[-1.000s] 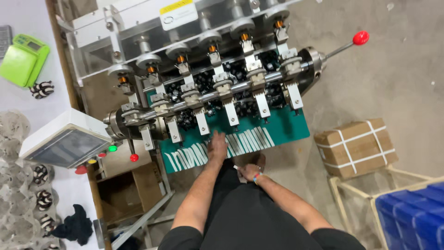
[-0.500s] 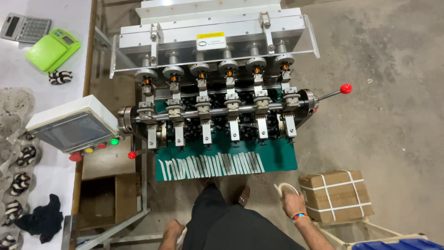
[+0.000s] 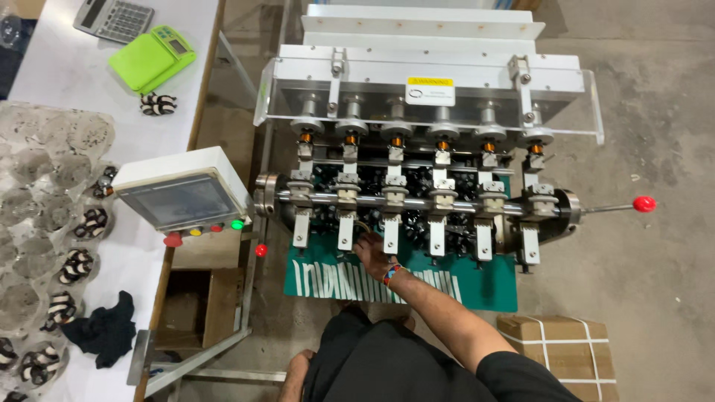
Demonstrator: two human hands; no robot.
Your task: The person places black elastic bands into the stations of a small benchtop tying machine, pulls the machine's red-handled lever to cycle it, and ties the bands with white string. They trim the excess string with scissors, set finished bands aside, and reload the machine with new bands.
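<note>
Now the right hand (image 3: 372, 257) reaches into the winding machine (image 3: 417, 201) at 12 o'clock, fingers on black coils (image 3: 417, 223), grasp unclear; left hand (image 3: 292, 372) rests low, loose.

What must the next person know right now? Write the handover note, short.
Right hand: reached into the machine between the second and third clamps from the left, fingertips among the black parts under the shaft; grip hidden.
Left hand: low by the hip, nothing visible in it.
Green mat lies below the clamps; red-knobbed lever sticks out at the right.
Done: black parts sit along the row.
Left: the right hand's spot, unfinished.
</note>
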